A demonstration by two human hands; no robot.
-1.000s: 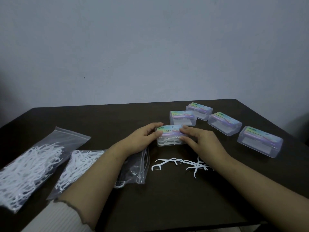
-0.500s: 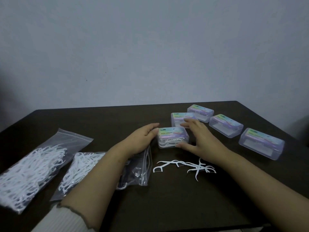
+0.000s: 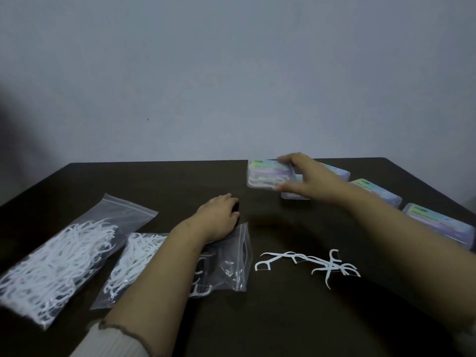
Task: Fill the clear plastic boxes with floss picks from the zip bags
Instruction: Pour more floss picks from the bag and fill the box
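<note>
the right hand [image 3: 306, 176] is stretched out toward the far side of the dark table [image 3: 167, 176], gripping a filled box [image 3: 268, 176] — thumb curled along its near edge, fingers hooked over the far edge, white picks showing through the clear wall. the box is blurred, and whether it rests on the table or sits just above it i cannot tell. it is at the far end of the table, just left of the other boxes.

the left hand [image 3: 219, 217] lies palm down on the table, its heel on the mouth end of the near zip bag [image 3: 226, 256]; the fingers curl loosely and hold nothing that i can see (the fingertips are in shadow).

that near bag is partly emptied, with picks bunched at its left end under the forearm. a second, fuller zip bag [image 3: 59, 256] lies to the left of it, apart, with its sealed end pointing far.

a small scatter of loose floss picks [image 3: 309, 264] lies on the table to the right of the near bag, under the right forearm's line.

on the right edge three more boxes show: one [image 3: 293, 195] partly hidden beneath the right hand, another [image 3: 376, 191] just past the wrist, and the nearest [image 3: 443, 222] close to the table's right edge — all closed, labels up.
</note>
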